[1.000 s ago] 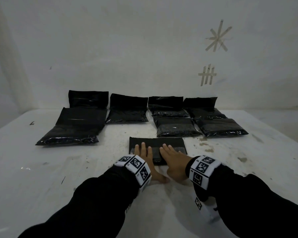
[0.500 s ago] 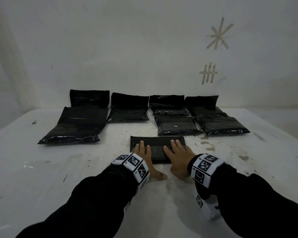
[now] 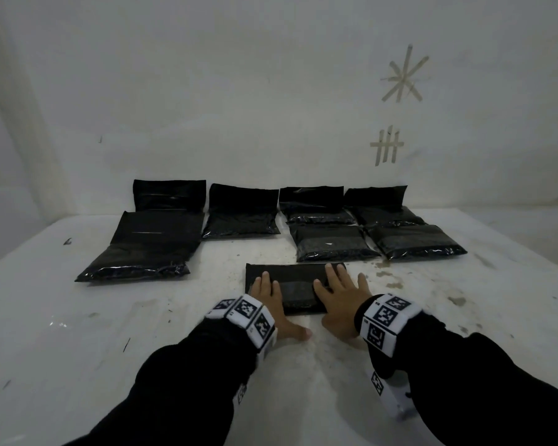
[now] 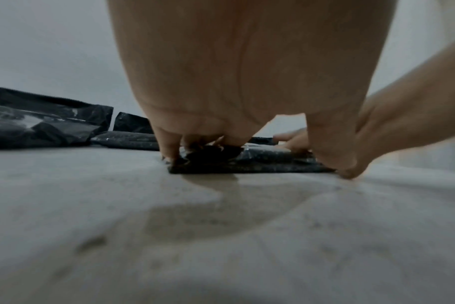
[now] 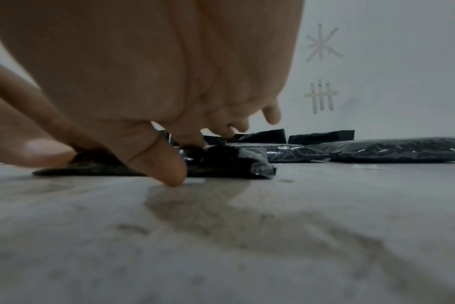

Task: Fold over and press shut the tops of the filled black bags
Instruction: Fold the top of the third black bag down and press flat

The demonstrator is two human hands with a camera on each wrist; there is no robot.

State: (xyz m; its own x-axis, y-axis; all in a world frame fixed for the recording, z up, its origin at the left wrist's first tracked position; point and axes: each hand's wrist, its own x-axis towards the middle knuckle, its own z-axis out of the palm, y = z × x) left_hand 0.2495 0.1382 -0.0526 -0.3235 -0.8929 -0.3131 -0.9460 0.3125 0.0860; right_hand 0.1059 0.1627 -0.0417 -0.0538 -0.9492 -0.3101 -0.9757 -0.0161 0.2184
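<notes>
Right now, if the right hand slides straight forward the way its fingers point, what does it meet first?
Probably the filled glossy black plastic bag just beyond the flat folded black bag that the right hand presses; the gap's depth is unclear.

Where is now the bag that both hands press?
In the head view the pressed bag lies near table centre, under the left hand and right hand, before the two right-side bags.

Scuffed, stained white tabletop (image 3: 303, 365), one folded flat black plastic bag (image 3: 295, 284) near the front, six more filled black plastic bags (image 3: 239, 217) behind — rear ones against the wall
</notes>
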